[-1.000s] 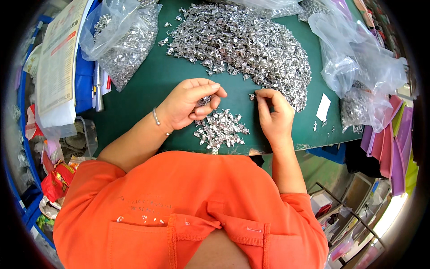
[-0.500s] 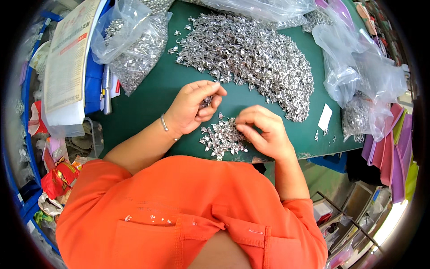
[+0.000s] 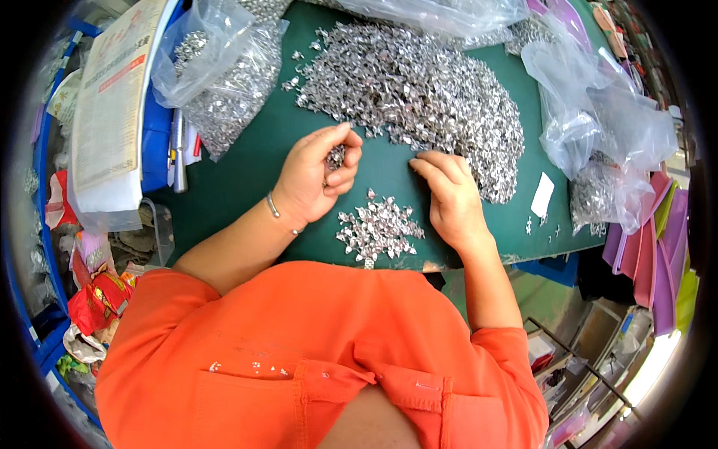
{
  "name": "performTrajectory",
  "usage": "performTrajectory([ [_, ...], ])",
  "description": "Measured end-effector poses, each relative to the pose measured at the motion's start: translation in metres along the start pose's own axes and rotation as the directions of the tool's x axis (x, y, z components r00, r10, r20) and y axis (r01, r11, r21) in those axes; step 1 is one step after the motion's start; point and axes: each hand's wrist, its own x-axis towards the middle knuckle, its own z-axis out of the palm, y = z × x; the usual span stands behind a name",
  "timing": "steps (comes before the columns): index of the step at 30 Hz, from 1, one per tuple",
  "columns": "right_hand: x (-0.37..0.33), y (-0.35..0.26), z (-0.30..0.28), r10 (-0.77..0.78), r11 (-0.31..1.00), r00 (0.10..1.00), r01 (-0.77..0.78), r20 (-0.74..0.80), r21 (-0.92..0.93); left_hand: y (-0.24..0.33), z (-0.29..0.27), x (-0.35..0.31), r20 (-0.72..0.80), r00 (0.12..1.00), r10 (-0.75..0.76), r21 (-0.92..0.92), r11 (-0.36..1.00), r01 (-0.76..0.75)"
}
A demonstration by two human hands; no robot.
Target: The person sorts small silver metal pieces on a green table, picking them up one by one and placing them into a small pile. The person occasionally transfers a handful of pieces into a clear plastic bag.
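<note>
Fingers (image 3: 342,176) curled, my left hand (image 3: 308,170) had a clutch of silver metal pieces (image 3: 336,156) cupped inside, thumb uppermost, right there above the green table (image 3: 250,179)! Across from it came my right hand (image 3: 454,200), fingertips drawn narrow and close together just short of the big heap (image 3: 419,90); whether they pinched a piece, I couldn't tell. And between my hands, nearer my body, lay the small pile (image 3: 380,230), loose bits scattered out by the table's near edge! Beyond both hands, that big heap spread wide and glittering. Over on the left, a clear bag (image 3: 232,105) bulged with more; on the right, a cloudy bag (image 3: 565,127) slumped near a white card (image 3: 542,196). A bracelet (image 3: 274,205) circled my left wrist.
</note>
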Motion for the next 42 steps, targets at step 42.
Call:
performTrajectory([
  [42,-0.042,-0.015,0.015,0.091,0.990,0.959,-0.056,-0.270,0.132,0.002,-0.001,0.002,-0.001,1.000,-0.007,0.036,0.999,0.007],
])
